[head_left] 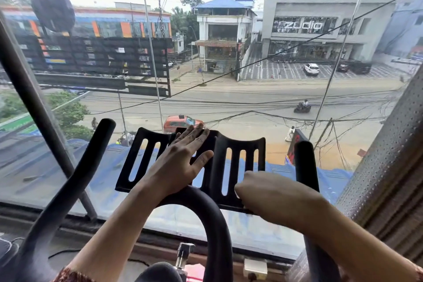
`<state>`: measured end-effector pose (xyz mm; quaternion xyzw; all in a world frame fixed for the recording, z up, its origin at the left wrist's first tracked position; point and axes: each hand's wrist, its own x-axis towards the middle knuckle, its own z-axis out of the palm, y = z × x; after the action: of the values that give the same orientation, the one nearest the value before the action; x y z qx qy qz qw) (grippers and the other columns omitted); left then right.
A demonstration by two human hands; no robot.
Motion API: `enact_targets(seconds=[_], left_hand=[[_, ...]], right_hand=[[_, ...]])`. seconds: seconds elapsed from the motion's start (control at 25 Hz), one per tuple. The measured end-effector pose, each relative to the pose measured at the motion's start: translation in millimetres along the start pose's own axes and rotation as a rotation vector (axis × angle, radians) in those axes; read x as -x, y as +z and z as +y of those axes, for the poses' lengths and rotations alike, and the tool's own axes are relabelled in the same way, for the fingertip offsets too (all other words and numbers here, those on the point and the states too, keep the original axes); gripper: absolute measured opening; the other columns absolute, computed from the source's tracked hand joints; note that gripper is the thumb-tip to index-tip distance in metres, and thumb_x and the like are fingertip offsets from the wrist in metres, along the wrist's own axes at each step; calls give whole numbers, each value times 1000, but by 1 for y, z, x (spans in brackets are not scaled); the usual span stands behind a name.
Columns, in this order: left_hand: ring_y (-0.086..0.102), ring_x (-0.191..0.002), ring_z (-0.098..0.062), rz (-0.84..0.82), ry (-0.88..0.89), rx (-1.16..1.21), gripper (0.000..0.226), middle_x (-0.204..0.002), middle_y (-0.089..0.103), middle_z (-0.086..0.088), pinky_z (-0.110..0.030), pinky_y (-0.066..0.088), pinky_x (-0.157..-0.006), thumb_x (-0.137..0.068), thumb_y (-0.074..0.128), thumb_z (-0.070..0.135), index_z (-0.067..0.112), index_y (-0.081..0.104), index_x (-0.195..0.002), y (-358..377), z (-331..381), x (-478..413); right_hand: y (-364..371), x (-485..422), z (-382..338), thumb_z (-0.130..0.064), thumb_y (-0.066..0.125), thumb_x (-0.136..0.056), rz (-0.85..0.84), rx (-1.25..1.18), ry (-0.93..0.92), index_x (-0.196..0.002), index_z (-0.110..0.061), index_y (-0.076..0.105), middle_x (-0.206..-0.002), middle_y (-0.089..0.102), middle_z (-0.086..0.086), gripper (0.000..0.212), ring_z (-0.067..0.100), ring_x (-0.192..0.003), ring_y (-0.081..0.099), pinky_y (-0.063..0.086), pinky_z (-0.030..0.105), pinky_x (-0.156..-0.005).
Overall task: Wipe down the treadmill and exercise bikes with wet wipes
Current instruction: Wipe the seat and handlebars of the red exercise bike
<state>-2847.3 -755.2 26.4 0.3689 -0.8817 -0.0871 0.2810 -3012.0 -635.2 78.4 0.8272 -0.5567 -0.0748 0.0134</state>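
Left hand (180,162): your palm flat, fingers straight, released, on slotted tray (237,142).
Right hand (270,192): your fingers curled at tray's near edge; cannot tell whether grasping anything.

The exercise bike's black slotted plastic tray (235,139) stands before you at the centre of your view, tilted up, its far edge scalloped and its long upright slots open to the light. A black padded handlebar horn (91,155) rises at its 9 o'clock and a second horn (305,162) at 3 o'clock. A curved black bar (217,236) loops beneath at 6 o'clock.
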Motion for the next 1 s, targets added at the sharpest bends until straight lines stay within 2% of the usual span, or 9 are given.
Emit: enact_targets(seconds=[0.12,0.2,0.28,0.44,0.6,0.72,0.8,0.88,1.0], left_hand=[[-2,-140,5,-5,-2,1,79,-154,9,13,-2,-7,-106,-84,27,66,22,24,-149,0,0,0],[-3,-140,7,-12,-2,-5,72,-155,9,12,-1,-7,-105,-87,31,59,24,24,-150,-1,-1,0],[-4,-139,7,-12,7,-9,75,-154,8,14,0,-7,-104,-86,30,63,24,24,-149,-2,-1,1],[-4,-140,4,-20,8,-15,85,-152,5,15,0,-10,-103,-78,17,69,23,23,-149,-1,-1,-1],[-5,-140,2,-24,11,-36,86,-154,6,11,1,-12,-102,-78,16,69,22,22,-150,-2,-2,-1],[-8,-138,4,-49,7,-49,77,-157,4,9,1,-14,-101,-85,24,64,24,19,-151,-3,-1,-1],[-9,-138,5,-56,9,-51,72,-158,5,8,1,-14,-101,-87,26,58,25,17,-151,-4,-1,-1],[-8,-139,4,-58,10,-52,74,-158,5,8,0,-13,-102,-86,26,61,25,18,-151,-5,-1,-1],[-6,-140,2,-51,9,-44,86,-156,5,10,0,-12,-102,-78,16,71,24,20,-150,-3,-2,-2]], right_hand=[[-12,-19,13,8,45,-83,172,36,114,-62,-15,34,-72,43,1,34,15,-59,38,33,25,-54],[-10,-35,20,7,44,-85,241,103,175,-80,-12,55,-97,55,7,22,21,-88,51,39,27,-77],[-2,-40,18,6,48,-83,196,115,212,-99,-7,63,-95,54,11,26,26,-105,49,34,30,-77],[-2,-12,-8,9,48,-77,75,80,92,-76,-9,55,-64,32,3,20,25,-67,40,29,30,-55],[-4,-3,1,9,45,-76,-31,-178,-68,-66,-7,42,-69,48,10,19,21,-58,38,33,34,-53],[0,-27,32,9,50,-79,297,-411,52,-67,-3,56,-61,51,0,18,3,-54,51,38,15,-51],[12,-48,39,7,49,-84,481,-454,107,-78,0,63,-75,60,-1,16,0,-78,65,52,21,-70],[31,-63,30,11,49,-81,520,-455,132,-89,1,63,-101,64,11,19,24,-91,67,54,40,-80],[61,-58,11,14,46,-73,484,-351,114,-111,4,64,-126,60,18,44,25,-99,67,54,28,-80]])
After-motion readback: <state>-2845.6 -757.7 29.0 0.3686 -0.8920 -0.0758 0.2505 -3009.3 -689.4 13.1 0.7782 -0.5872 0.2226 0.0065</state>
